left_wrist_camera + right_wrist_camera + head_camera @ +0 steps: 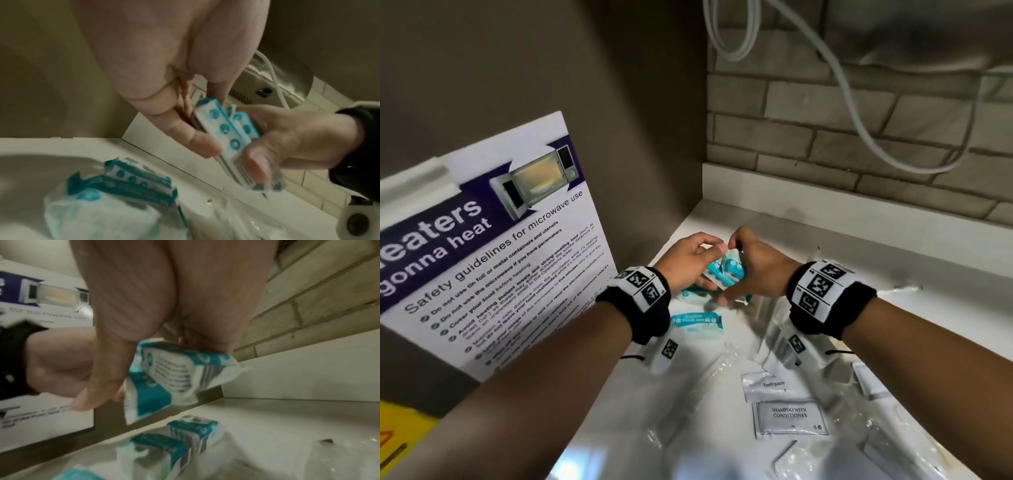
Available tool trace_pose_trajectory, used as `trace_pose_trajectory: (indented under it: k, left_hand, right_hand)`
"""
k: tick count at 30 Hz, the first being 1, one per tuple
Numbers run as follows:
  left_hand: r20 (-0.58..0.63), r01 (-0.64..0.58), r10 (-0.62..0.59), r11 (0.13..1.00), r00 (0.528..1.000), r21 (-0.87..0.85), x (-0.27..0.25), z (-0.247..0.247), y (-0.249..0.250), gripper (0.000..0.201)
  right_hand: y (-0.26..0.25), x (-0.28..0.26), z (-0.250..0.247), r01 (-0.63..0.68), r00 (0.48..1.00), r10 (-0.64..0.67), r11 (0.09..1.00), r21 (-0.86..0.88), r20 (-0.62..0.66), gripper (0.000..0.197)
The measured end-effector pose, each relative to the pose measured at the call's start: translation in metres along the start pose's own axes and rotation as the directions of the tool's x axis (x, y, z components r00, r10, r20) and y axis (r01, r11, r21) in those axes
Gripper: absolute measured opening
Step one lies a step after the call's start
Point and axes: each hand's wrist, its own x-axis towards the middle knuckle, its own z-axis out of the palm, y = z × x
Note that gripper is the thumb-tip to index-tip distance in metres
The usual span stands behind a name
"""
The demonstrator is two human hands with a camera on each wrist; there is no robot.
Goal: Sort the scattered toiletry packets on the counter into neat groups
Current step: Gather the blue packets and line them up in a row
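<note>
Both hands meet above the far left corner of the white counter [842, 240]. My left hand [690, 262] and right hand [748, 265] together grip a small bundle of teal-and-white packets [726, 270], also seen in the left wrist view [228, 129] and the right wrist view [174, 374]. Below the hands more teal packets [697, 322] lie on the counter [133, 183] [180, 436]. Nearer me lie a white toothpaste sachet [767, 385], a shampoo with conditioner sachet [791, 418] and several clear plastic wrappers [709, 377].
A microwave safety poster [493, 260] leans against the brown side wall on the left. A brick wall [825, 137] backs the counter, with a grey cable [859, 113] hanging down it. A metal appliance [277, 78] hangs above.
</note>
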Motion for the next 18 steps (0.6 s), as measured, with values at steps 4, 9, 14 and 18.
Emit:
trace_pose_trajectory:
  k: [4,9,14,18]
  left_hand:
    - [-0.037,-0.028,0.028,0.999,0.999,-0.024,0.003,-0.014,-0.008,0.017]
    - [-0.129,-0.027,0.028,1.000,0.991,0.005,0.011,-0.027,-0.015,0.008]
    - [-0.184,-0.013,0.024,0.998,0.983,0.064,0.041,-0.029,-0.008,0.023]
    - [-0.148,0.050,-0.025,0.985,0.989,0.165,0.077,-0.020,0.001,0.029]
  right_hand:
    - [0.007,-0.001,-0.012,-0.061,0.998,0.060,0.996,0.071,0.023,0.065]
    - [0.019,0.012,-0.025,-0.100,0.982,0.119,0.986,0.133,-0.146,0.052]
    - [0.026,0.035,-0.034,-0.114,0.963,0.129,0.990,0.080,-0.237,0.045]
    - [0.028,0.054,-0.034,-0.153,0.955,0.165,0.986,0.067,-0.246,0.044]
